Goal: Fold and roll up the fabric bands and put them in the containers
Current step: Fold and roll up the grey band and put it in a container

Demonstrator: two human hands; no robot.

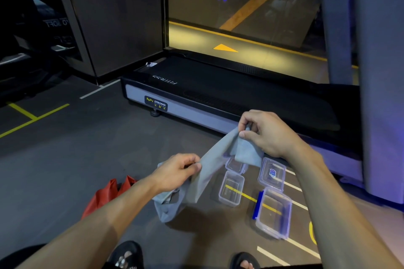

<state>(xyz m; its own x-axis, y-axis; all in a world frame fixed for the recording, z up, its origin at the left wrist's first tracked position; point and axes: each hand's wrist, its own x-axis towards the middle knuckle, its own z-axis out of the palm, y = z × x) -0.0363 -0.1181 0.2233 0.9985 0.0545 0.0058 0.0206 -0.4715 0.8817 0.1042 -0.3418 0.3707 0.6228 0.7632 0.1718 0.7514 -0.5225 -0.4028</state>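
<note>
A grey fabric band (209,166) hangs stretched in the air between both hands. My left hand (177,170) pinches its lower part, and loose folds droop below that hand. My right hand (262,131) pinches the upper end, higher and to the right. On the floor beneath lie clear plastic containers: a small open one (231,189), a larger open one with blue clips (273,214), a small lid (235,166) partly hidden by the band, and a lid with a blue label (272,173). A red fabric band (107,194) lies on the floor to the left, partly behind my left forearm.
A black treadmill base (218,94) runs across the floor just beyond the hands. A grey pillar (380,94) stands at the right. My sandalled feet (129,255) show at the bottom edge. Yellow and white lines mark the dark floor.
</note>
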